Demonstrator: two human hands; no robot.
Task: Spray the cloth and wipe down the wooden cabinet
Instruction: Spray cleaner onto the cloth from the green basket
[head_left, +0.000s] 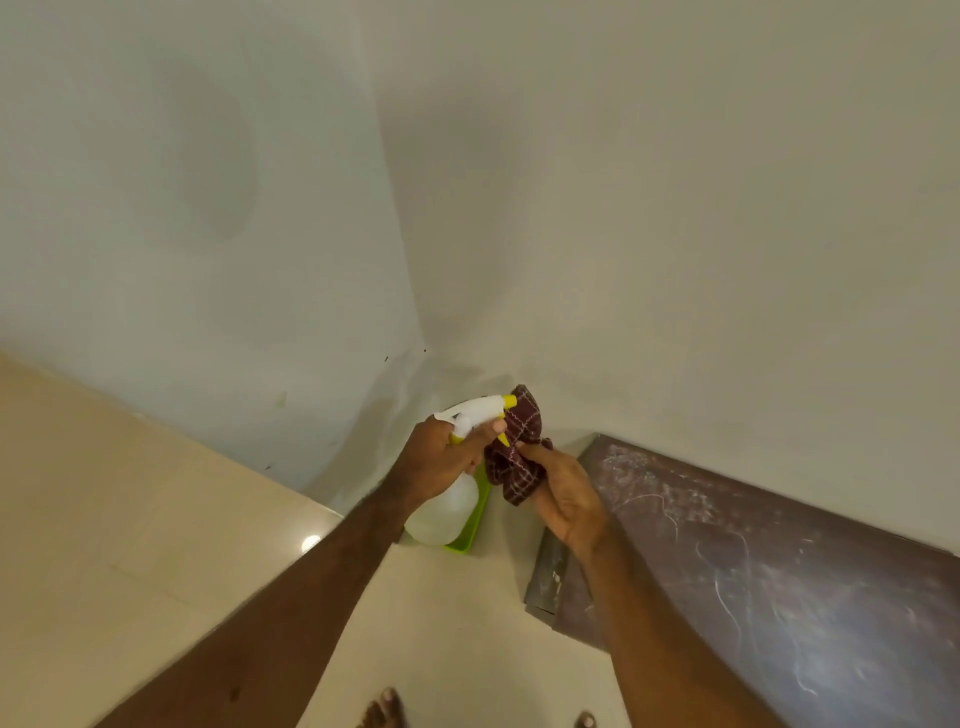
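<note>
The spraying step was in hand. The left hand (447, 457) was wrapped around the neck of a translucent white plastic spray bottle (444, 512), with a finger lying along the trigger. Its yellow-tipped nozzle pointed straight at, and nearly touched, a bunched maroon checked cloth (519, 441). The right hand (566, 499) pinched that cloth from below and held it up in the air, just off the far left corner of the dark brown wooden cabinet top (753, 571). The two hands sat close together, each clamped on its own thing.

The cabinet top carried pale scratches and a dusty film, and by its look no wiping had begun. The next move probably called for a squeeze or two of the trigger. After that the bottle would need a place to go, and the right hand would carry the damp cloth across to the near corner of the top.

A lime-green plastic tray (475, 519) lay on the pale tiled floor (130, 519) beneath the bottle.

The bottle showed no label, and no brand or writing could be read anywhere.
</note>
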